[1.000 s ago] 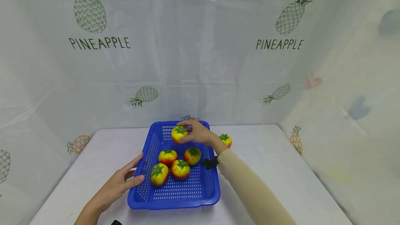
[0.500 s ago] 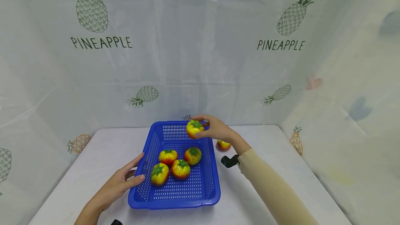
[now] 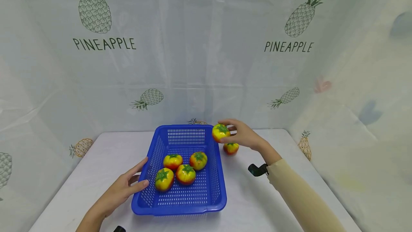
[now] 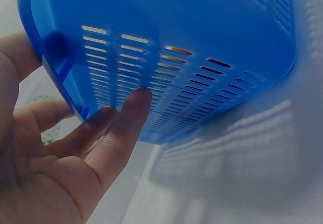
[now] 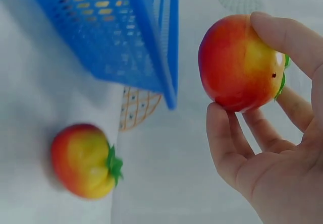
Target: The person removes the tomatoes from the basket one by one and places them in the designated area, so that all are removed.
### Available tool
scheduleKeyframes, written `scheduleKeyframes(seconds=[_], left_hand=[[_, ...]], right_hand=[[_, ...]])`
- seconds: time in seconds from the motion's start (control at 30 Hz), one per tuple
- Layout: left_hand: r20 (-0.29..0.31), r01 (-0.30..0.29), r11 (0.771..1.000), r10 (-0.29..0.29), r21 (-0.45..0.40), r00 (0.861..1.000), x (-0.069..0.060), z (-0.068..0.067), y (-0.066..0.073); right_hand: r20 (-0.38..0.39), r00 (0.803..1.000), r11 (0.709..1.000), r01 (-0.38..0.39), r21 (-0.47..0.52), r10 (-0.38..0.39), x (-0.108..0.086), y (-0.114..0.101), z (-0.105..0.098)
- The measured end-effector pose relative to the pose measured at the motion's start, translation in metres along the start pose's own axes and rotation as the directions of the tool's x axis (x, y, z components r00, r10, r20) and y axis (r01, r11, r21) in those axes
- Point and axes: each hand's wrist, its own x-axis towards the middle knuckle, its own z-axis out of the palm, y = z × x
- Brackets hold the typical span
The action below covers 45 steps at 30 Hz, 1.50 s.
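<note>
A red-and-yellow tomato [image 3: 220, 133] with a green leafy top is pinched between the thumb and fingers of my right hand [image 3: 243, 136], raised just beyond the right rim of a blue plastic basket [image 3: 180, 211]. My left hand [image 3: 119, 191] holds the basket's left side; in the left wrist view its fingertips [image 4: 137, 100] touch the slotted outer wall. Several similar tomatoes [image 3: 185, 174] lie inside the basket. Another tomato [image 3: 231, 148] sits on the table right of the basket, below the held one; the right wrist view shows both.
The basket stands on a white-covered table [image 3: 276, 174]. A pale curtain [image 3: 206, 63] printed with pineapples hangs behind and at the sides. A black strap-like piece [image 3: 257, 170] sticks out near the right sleeve.
My right hand has carried the tomato rightward from above the basket's inside to past its right rim. The left hand and basket have stayed put.
</note>
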Motion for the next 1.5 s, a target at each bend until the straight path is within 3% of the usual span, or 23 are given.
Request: scheduleKeyframes(seconds=[0.7, 1.03, 1.5], left_hand=[[-0.009, 0.011, 1.000, -0.011, 0.004, 1.000, -0.001, 0.000, 0.002], [-0.008, 0.018, 1.000, -0.017, 0.019, 1.000, -0.001, 0.002, 0.001], [-0.010, 0.012, 1.000, -0.012, 0.023, 1.000, -0.002, 0.001, 0.002]], right_hand=[[-0.116, 0.988, 0.992, -0.107, -0.070, 0.099, -0.040, 0.069, -0.037], [-0.132, 0.987, 0.993, -0.096, -0.064, 0.087, -0.046, 0.091, -0.040], [-0.134, 0.981, 0.988, -0.146, -0.047, 0.138, -0.042, 0.116, -0.036]])
